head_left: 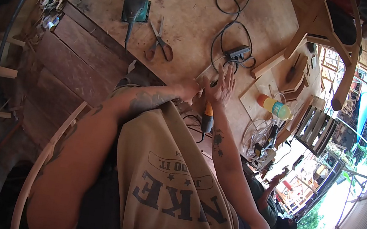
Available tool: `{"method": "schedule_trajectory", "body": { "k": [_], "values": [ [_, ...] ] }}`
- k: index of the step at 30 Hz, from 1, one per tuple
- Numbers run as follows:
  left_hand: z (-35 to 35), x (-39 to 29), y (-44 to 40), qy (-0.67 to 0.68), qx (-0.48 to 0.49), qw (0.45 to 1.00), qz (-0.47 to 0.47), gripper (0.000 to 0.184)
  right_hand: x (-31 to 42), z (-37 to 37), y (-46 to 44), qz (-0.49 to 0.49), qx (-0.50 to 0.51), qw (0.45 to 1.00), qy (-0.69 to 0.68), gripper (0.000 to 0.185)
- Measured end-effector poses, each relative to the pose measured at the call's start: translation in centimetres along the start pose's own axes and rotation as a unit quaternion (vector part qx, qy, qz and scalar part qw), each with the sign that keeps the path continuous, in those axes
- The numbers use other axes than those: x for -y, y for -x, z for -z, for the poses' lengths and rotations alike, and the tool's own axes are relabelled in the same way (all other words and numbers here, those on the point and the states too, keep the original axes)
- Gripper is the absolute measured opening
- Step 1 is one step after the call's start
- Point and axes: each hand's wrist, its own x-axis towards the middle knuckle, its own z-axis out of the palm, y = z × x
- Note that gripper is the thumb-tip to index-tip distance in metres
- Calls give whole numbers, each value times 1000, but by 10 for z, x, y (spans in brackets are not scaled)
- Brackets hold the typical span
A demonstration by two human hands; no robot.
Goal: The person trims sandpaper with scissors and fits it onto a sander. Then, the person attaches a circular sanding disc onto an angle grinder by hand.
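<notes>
Over the worktable edge, my left hand [189, 91] has its fingers drawn together beside my right palm; what it pinches is too small to make out. My right hand [222, 88] is raised just to the right, its fingers stretched out. A thin pale strip [208, 68] runs up from between the hands. Below my right wrist is an orange and black power tool [207, 117] with a cord. Scissors [159, 44] with dark orange handles lie to the upper left, next to a green sander [136, 8]. A black adapter-like block [238, 52] lies above my right hand.
The wooden worktable [188, 4] carries a looped black cable [222, 31], a bottle of yellow liquid [275, 106], a wooden chair frame [319, 16] and a slatted piece [315, 127]. Coiled wires [257, 136] lie right. Another person [269, 204] is at the lower right.
</notes>
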Motion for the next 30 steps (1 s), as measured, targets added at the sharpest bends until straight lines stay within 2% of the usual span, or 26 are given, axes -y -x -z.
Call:
{"method": "schedule_trajectory", "body": {
  "k": [4,6,9,11,13,15,16,17,18,19,20,21,22,23,24,25,26,28,29,30],
  "values": [
    [-7,0,9,-27,-37,999,-21,45,3,5,-1,1,-11,1000,27,91],
    [-14,1,5,-42,-40,997,-43,43,9,9,-5,-27,39,996,76,103],
    [-6,10,2,-48,-36,996,-61,41,12,2,-21,-51,46,996,65,114],
    [12,5,0,30,3,999,-21,37,8,-1,-22,-55,29,997,45,115],
    [28,6,-2,-8,24,999,-33,36,0,0,-5,-71,28,997,30,115],
    [54,1,0,-1,-52,997,65,35,-9,4,7,-25,-17,999,-34,110],
    [54,5,-4,19,-109,993,51,37,-15,4,8,-35,-27,998,-35,110],
    [53,7,-10,9,-100,994,44,37,-21,3,6,-28,-51,993,-98,106],
    [54,7,-15,22,-157,987,37,48,-25,1,9,-19,-76,984,-163,102],
    [58,2,-16,34,-213,976,28,59,-23,4,17,-30,-88,982,-167,102],
    [61,-4,-19,23,-201,979,19,59,-24,9,26,-85,-159,958,-222,97],
    [69,-21,-19,-10,-239,971,-31,75,-27,14,36,-140,-230,923,-274,92],
    [71,-33,-24,-39,-274,957,-83,91,-37,5,48,-158,-317,901,-253,88],
    [72,-45,-30,-47,-258,960,-98,91,-52,0,68,-173,-332,893,-250,88],
    [70,-55,-39,-83,-259,955,-118,101,-61,0,93,-285,-213,886,-299,86],
    [66,-62,-48,-118,-260,948,-140,111,-67,-4,117,-386,-88,850,-347,84],
    [61,-69,-56,-124,-244,949,-157,111,-66,-14,140,-399,-105,840,-352,84],
    [49,-75,-73,-229,-191,950,-94,107,-61,-32,177,-269,6,950,-160,85],
    [48,-76,-80,-239,-173,949,-110,107,-59,-39,183,-288,-8,942,-170,85],
    [51,-74,-86,-228,-116,963,-85,105,-52,-44,181,-326,8,934,-147,86]
  ]
}}
